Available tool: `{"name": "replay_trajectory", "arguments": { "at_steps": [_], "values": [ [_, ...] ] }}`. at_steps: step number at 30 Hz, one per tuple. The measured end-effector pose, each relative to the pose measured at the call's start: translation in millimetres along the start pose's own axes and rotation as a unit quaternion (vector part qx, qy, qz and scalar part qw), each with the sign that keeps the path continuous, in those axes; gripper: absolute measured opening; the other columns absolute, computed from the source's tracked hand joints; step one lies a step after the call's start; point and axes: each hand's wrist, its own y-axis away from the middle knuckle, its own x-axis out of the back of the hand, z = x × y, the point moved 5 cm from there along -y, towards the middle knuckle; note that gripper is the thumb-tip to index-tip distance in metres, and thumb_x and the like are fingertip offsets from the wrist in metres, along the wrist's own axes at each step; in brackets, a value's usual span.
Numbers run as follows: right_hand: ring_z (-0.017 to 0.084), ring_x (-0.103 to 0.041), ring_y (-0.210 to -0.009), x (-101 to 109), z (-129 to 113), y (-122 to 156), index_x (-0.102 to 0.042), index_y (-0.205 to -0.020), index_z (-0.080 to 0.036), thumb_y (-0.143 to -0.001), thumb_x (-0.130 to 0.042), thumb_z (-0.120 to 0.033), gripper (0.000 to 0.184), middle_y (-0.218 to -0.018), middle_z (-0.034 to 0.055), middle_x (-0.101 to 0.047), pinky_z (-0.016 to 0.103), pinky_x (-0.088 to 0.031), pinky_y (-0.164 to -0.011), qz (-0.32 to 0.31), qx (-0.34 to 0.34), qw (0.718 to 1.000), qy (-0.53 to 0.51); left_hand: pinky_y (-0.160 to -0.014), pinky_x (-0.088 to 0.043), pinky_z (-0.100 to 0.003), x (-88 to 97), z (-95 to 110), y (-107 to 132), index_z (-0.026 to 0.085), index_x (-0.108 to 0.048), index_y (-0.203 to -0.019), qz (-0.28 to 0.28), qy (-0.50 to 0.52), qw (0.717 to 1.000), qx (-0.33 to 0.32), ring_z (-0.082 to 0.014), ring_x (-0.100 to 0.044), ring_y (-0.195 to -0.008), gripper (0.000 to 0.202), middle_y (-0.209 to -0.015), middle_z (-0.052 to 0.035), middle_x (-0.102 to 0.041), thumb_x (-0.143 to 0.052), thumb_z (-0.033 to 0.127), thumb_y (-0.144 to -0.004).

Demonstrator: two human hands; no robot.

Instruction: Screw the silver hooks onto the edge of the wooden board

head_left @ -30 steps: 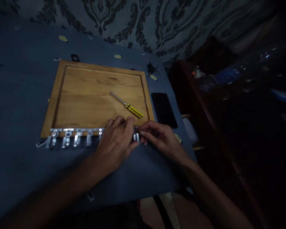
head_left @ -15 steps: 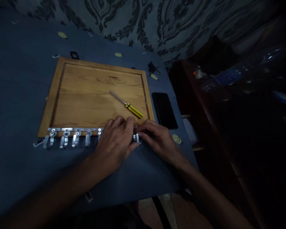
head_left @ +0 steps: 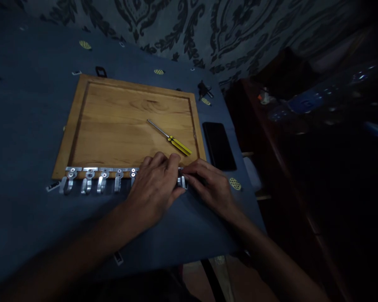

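A shiny metal hook rail (head_left: 103,174) with several hooks runs along the near edge of a framed wooden board (head_left: 122,126). My left hand (head_left: 156,184) is closed over the right part of the rail, with its thumb by the hook at the right end; it covers the hooks beneath it. Pinched at that same end is my right hand (head_left: 209,184), its thumb and forefinger together at the rail's top strip. Whatever sits between these fingertips is too small and hidden to make out. A yellow and black screwdriver (head_left: 179,145) lies on the board beyond my hands.
A black phone (head_left: 219,146) lies right of the board on the blue patterned cloth (head_left: 25,138). Small dark objects (head_left: 204,90) are near the far right corner. Plastic bottles (head_left: 311,100) lie on dark furniture at right, and a patterned wall (head_left: 182,29) rises behind.
The view has shifted slightly, so the board and screwdriver appear a little farther right. Both hands keep nearly the same hold at the rail's right end.
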Motion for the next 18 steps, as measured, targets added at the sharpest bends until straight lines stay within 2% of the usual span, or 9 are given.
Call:
{"name": "replay_trajectory", "arguments": {
  "at_steps": [4,11,14,18],
  "values": [
    [0.014,-0.068,-0.079,-0.3,-1.4,-0.8,-0.067,-0.095,-0.021,-0.096,-0.060,-0.018,0.008,-0.086,0.0014,-0.070,0.027,-0.058,-0.074,-0.011,-0.001,1.000,0.011,-0.089,-0.047,-0.041,0.6,1.0,0.4,0.018,-0.047,-0.115,0.001,0.002,1.000,-0.011,-0.0284,-0.059,-0.107,0.046,-0.105,-0.0063,-0.067,-0.078,0.021,-0.082],
    [0.015,-0.068,-0.080,0.5,-4.0,-3.7,-0.067,-0.096,-0.022,-0.096,-0.058,-0.017,0.010,-0.086,0.0024,-0.068,0.028,-0.058,-0.074,-0.054,-0.006,0.998,0.020,-0.089,-0.046,-0.040,1.0,1.1,0.7,0.021,-0.046,-0.112,0.010,0.005,1.000,-0.008,-0.0279,-0.060,-0.107,0.044,-0.102,-0.0039,-0.068,-0.078,0.021,-0.081],
    [0.015,-0.068,-0.080,0.7,-2.9,-2.3,-0.066,-0.097,-0.022,-0.094,-0.061,-0.016,0.008,-0.087,0.0015,-0.070,0.027,-0.057,-0.073,-0.040,-0.012,0.999,0.012,-0.089,-0.046,-0.040,2.6,2.2,-0.2,0.021,-0.047,-0.110,-0.006,0.005,1.000,-0.006,-0.0279,-0.059,-0.108,0.040,-0.102,-0.0047,-0.068,-0.076,0.019,-0.082],
    [0.013,-0.067,-0.072,0.3,-2.4,1.8,-0.064,-0.092,-0.021,-0.091,-0.066,-0.014,0.007,-0.082,0.0001,-0.070,0.025,-0.055,-0.067,0.012,-0.008,0.999,0.029,-0.091,-0.046,-0.042,4.3,3.8,-1.4,0.019,-0.048,-0.111,-0.033,0.003,0.999,-0.001,-0.0295,-0.058,-0.110,0.038,-0.104,-0.0069,-0.068,-0.074,0.019,-0.084]
  ]
}}
